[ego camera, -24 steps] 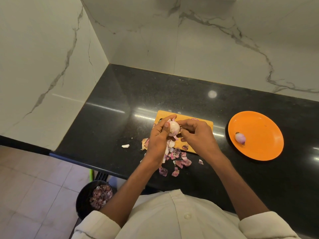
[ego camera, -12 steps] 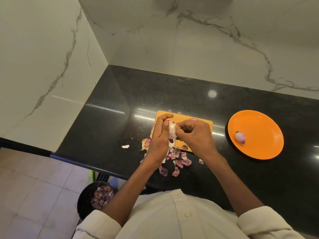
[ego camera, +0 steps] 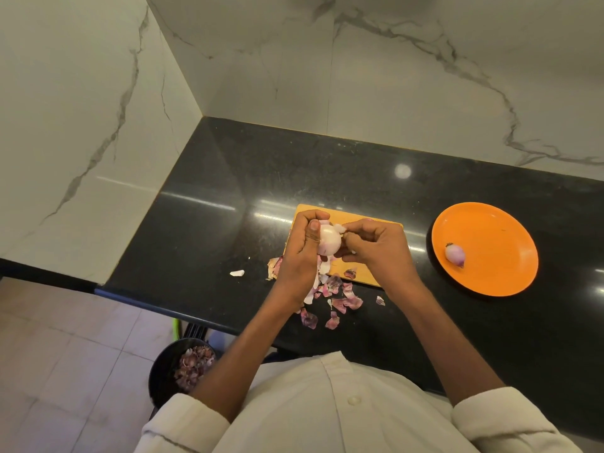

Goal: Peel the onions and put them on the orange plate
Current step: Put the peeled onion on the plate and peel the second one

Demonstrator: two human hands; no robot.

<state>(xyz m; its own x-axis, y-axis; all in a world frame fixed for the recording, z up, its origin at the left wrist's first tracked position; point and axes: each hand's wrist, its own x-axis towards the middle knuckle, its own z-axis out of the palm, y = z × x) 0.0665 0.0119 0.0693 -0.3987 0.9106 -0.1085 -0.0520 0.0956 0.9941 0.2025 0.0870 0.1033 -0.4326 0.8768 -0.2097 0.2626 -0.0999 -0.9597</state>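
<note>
A pale, partly peeled onion is held above the orange cutting board. My left hand wraps around its left side, thumb on top. Against the onion's right side my right hand pinches a white flap of skin near the top. The orange plate lies on the counter to the right. One small peeled onion rests on the plate's left part.
Purple and white peel scraps lie on the black counter near its front edge, and one white scrap lies further left. A black bin with peels stands on the floor below. Marble walls close the back and left.
The onion has been turned in my hands and now shows more bare white surface. My right fingers have shifted up to a skin flap at its top.
</note>
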